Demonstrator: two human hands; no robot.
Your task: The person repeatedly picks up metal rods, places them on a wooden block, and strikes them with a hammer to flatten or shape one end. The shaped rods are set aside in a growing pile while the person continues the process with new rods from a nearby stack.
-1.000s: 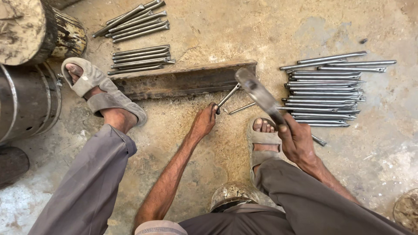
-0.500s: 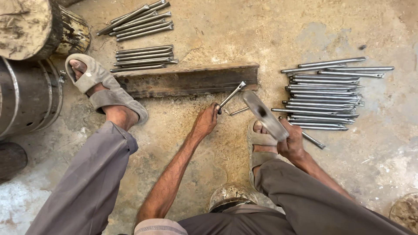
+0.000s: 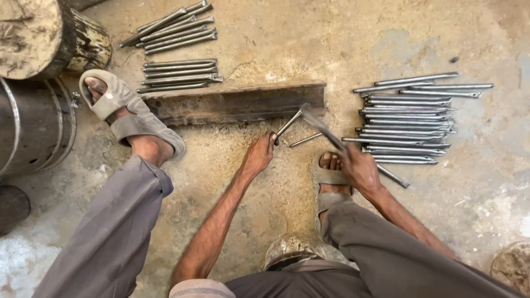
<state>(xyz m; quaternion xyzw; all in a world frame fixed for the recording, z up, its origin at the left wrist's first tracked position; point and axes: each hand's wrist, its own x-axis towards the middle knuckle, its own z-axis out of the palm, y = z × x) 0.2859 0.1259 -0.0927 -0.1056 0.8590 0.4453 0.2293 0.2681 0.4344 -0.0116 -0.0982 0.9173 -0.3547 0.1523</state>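
My left hand [image 3: 259,154] grips the low end of a thin metal rod [image 3: 288,123] whose far end leans on a rusty steel bar [image 3: 237,102] lying across the floor. My right hand [image 3: 359,168] is shut on the handle of a hammer [image 3: 320,128], its blurred head down at the rod's upper end by the bar's right end. Another loose rod [image 3: 305,140] lies on the floor between my hands.
A stack of metal rods [image 3: 408,118] lies to the right; two more bundles [image 3: 179,74], [image 3: 168,27] lie beyond the bar at upper left. My sandalled feet [image 3: 130,118], [image 3: 328,179] flank the spot. A wooden stump [image 3: 38,36] and a metal drum [image 3: 33,127] stand at left.
The hammer has swung down from a raised position onto the rod's end at the bar. My left hand has kept its hold on the rod.
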